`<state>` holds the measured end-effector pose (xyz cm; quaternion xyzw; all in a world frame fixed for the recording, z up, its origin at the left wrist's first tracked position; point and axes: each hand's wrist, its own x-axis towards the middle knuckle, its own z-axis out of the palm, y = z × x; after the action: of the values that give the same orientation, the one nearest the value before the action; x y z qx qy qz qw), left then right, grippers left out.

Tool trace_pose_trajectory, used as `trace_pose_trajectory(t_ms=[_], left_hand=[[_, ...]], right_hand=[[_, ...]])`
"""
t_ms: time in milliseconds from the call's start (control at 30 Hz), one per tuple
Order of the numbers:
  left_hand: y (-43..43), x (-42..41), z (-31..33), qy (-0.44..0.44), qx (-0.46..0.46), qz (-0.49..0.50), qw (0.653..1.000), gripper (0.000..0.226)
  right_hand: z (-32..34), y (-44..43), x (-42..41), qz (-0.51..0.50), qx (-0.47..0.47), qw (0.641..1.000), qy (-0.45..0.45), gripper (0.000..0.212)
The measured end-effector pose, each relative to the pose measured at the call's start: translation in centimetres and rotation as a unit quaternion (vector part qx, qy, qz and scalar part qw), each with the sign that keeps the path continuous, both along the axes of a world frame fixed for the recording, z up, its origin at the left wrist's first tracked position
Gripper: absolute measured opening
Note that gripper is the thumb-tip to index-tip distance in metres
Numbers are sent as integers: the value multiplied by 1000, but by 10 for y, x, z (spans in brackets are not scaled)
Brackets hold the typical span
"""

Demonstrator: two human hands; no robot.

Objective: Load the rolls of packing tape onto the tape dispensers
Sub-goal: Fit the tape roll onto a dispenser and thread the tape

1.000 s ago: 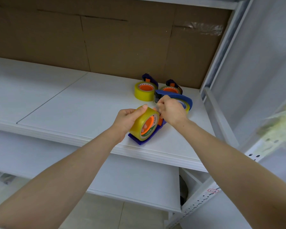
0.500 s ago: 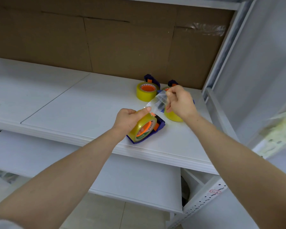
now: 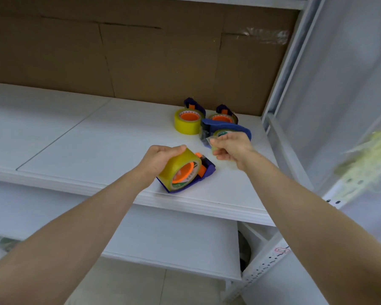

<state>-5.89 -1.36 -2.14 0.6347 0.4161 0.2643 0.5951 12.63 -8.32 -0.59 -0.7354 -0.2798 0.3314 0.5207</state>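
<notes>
Pointing back-right lengthwise: dispenser (image 3: 207,171), roll (image 3: 179,162) aboard.

Diffuse, cool light leaves the white shelf board (image 3: 86,137) bright and the cardboard backing (image 3: 141,62) dim, with only faint shadows under the tape roll (image 3: 178,160), which carries a dull sheen. A clear tape patch (image 3: 264,35) on the cardboard glares. The wide lens bends the shelf upright (image 3: 283,62), and a yellowish smear (image 3: 370,155) at the right edge is blurred.

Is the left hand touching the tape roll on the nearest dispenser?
Touching. The head view shows the left hand gripping the tape roll, thumb laid across its top edge with no gap.
</notes>
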Motion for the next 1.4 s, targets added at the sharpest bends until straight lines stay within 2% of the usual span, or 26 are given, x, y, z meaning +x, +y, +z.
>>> trace_pose_trajectory(t_ms=[67, 133, 200, 267, 367, 433, 600, 733, 867, 967, 1000, 1067, 1133, 1267, 1400], left_hand=[[2, 0, -3, 0, -17, 27, 999, 42], [3, 0, -5, 17, -23, 39, 999, 49], [3, -1, -2, 26, -30, 22, 999, 49], [5, -3, -1, 13, -54, 7, 998, 62], [6, -5, -1, 9, -50, -2, 999, 53], [6, -4, -3, 11, -41, 12, 999, 47], [4, -1, -5, 7, -41, 31, 999, 69], [-3, 4, -11, -28, -17, 54, 998, 31], [-11, 7, -22, -70, 3, 84, 994, 31], [-11, 5, -22, -62, -7, 66, 996, 27], [-9, 3, -21, -58, -12, 53, 997, 24], [-2, -4, -16, -32, -26, 20, 999, 22], [3, -10, -5, 9, -52, -28, 998, 30], [5, -7, 14, 79, -75, -92, 990, 26], [-1, -5, 19, 45, -119, -124, 984, 23]], right_hand=[[-6, 2, -1, -7, -11, 999, 31, 19], [-14, 4, -3, -18, -14, 999, 48, 23], [-19, 6, -4, -26, -12, 999, 40, 24], [-19, 8, -4, -33, -1, 999, 21, 20], [-18, 12, -2, -40, 14, 999, -21, 13], [-20, 14, -3, -35, -7, 997, -65, 15], [-28, 12, -9, 3, -72, 979, -191, 28], [-27, 11, -12, -8, -85, 972, -221, 31], [-29, 13, -14, -46, -35, 985, -165, 26], [-31, 12, -21, -67, 18, 994, -87, 26], [-32, 11, -22, -70, 37, 993, -88, 25], [-30, 9, -25, -67, 65, 987, -130, 21], [-25, 9, -30, -59, 82, 980, -173, 15], [-16, 9, -41, -36, 105, 967, -228, 13], [-6, 7, -40, -25, 99, 965, -243, 13]])
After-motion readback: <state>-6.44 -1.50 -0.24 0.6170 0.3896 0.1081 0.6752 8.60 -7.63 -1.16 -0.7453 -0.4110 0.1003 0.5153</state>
